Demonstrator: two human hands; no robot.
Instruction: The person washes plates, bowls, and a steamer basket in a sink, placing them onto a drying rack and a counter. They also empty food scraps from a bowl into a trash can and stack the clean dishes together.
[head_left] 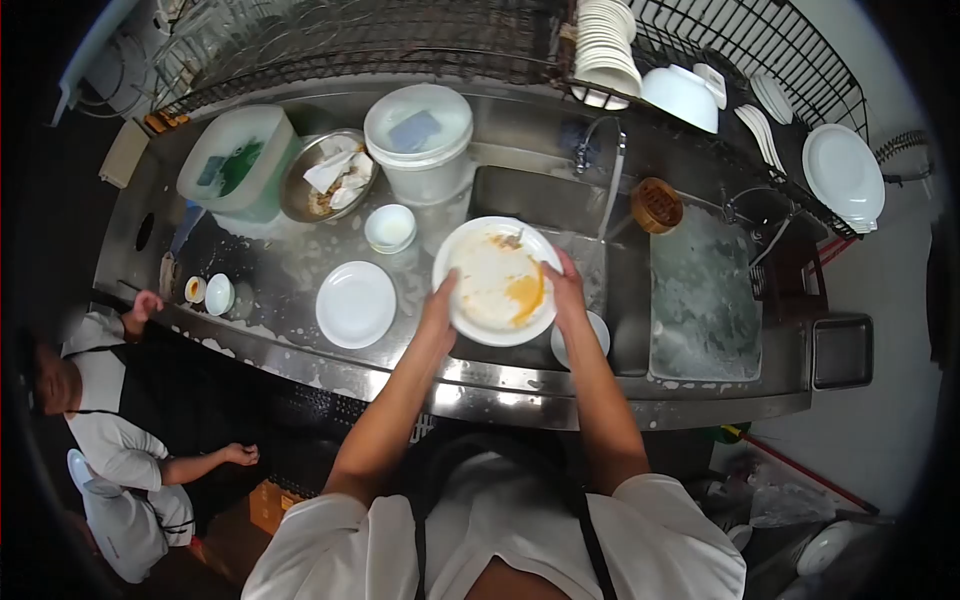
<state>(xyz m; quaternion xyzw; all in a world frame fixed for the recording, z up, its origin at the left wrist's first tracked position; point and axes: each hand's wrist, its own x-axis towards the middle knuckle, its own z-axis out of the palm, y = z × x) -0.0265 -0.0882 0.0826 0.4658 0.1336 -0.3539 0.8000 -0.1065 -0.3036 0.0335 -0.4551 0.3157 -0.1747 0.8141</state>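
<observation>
The left hand and right hand grip opposite sides of a food-smeared plate, above the left edge of the sink; a white dish shows beside the right wrist; a white plate lies leftward

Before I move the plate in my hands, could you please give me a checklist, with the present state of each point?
1. Left hand and right hand both grip the plate: ok.
2. Plate free of food: not ok, yellow sauce is on it.
3. Space under the right forearm free: not ok, a white dish is there.
4. Metal bowl empty: not ok, it holds crumpled paper.
5. Water flowing from the tap: cannot tell.
</observation>
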